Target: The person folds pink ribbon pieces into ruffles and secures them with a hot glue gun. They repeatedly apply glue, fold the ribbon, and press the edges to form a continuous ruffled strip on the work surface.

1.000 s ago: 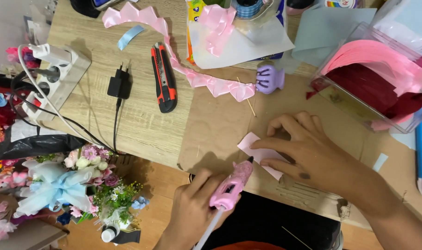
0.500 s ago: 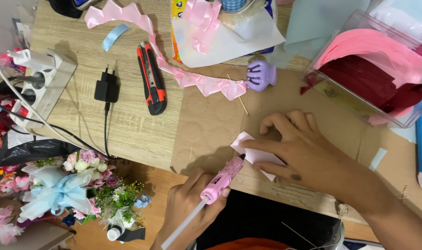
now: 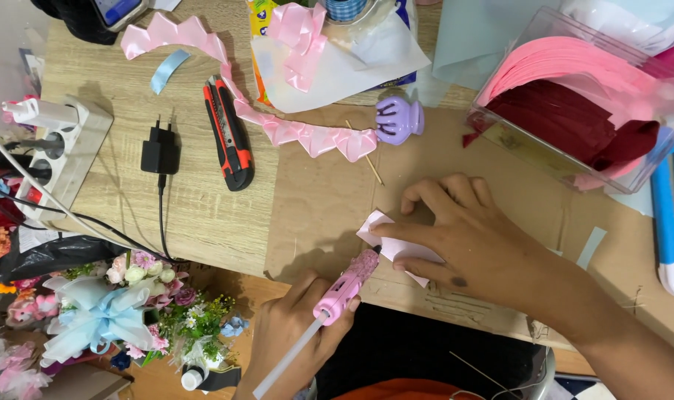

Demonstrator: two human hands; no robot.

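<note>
The small pink paper piece (image 3: 396, 248) lies on the brown cardboard (image 3: 322, 200). Your right hand (image 3: 474, 241) presses it flat with spread fingers. Your left hand (image 3: 296, 337) grips the pink glue gun (image 3: 344, 285), tip touching the paper. Gluing looks barely begun.
</note>
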